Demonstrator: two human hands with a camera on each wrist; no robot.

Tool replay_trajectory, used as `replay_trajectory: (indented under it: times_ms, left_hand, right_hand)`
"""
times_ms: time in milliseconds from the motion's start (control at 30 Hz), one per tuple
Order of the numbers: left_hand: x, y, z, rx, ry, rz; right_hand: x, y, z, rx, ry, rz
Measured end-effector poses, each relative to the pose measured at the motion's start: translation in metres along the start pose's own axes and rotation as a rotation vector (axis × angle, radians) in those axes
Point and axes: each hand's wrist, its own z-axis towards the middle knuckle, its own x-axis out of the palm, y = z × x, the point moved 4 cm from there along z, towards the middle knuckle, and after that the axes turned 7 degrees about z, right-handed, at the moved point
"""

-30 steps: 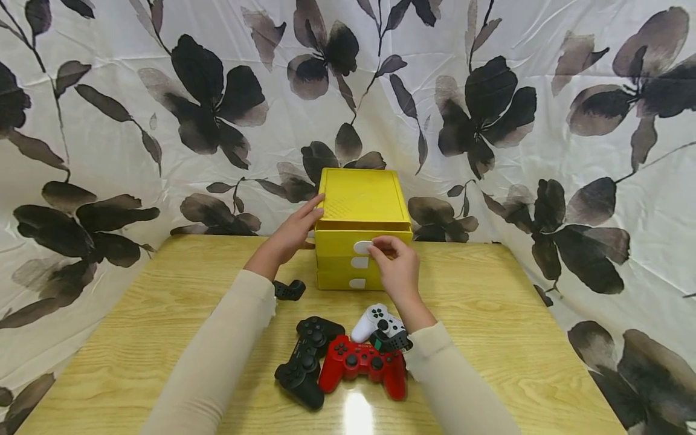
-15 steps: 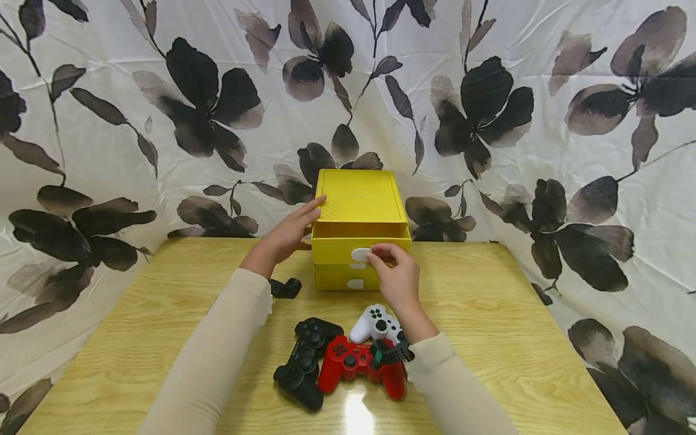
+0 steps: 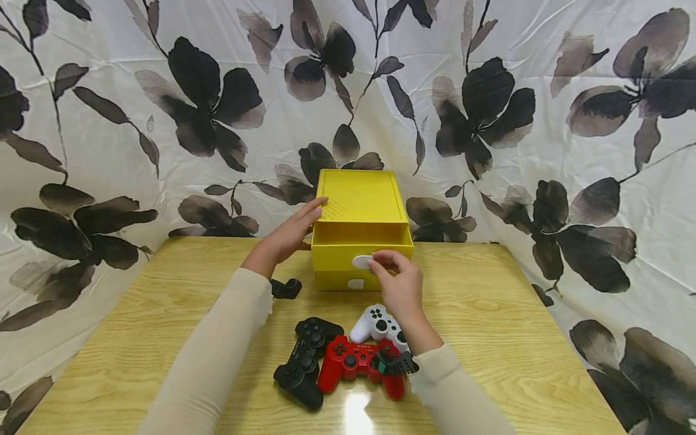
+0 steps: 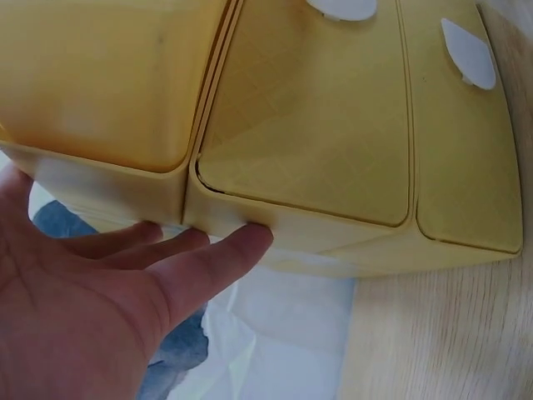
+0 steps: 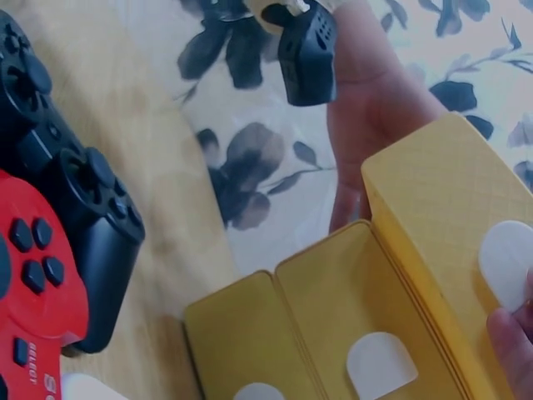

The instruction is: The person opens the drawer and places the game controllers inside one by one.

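Observation:
A yellow plastic drawer unit stands at the back of the table. Its top drawer is pulled partway out, and the inside floor that shows has nothing on it. My right hand pinches that drawer's white handle between thumb and fingers. In the right wrist view only the fingertips show at the handle. My left hand presses against the unit's left side, thumb near the top edge. The left wrist view shows its extended fingers touching the side wall; lower drawers are shut.
In front of the unit lie a black game controller, a red one and a white one, close together on the wooden table. My right forearm passes over the red and white ones. A floral cloth hangs behind.
My right hand has drawn the top drawer out toward me, so the gap under the unit's top has widened. The left hand has stayed against the side.

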Motion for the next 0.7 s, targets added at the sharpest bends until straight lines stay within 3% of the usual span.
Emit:
replay_trajectory:
  times_ms: [300,700]
  left_hand:
    - [0.0,-0.001,-0.002,0.027,0.021,0.028]
    - [0.002,-0.001,-0.004,0.026,0.032,0.036]
  right_hand:
    - [-0.002,0.004,-0.012,0.007,0.0,0.025]
    - [-0.003,0.009,-0.023,0.064,-0.028,-0.028]
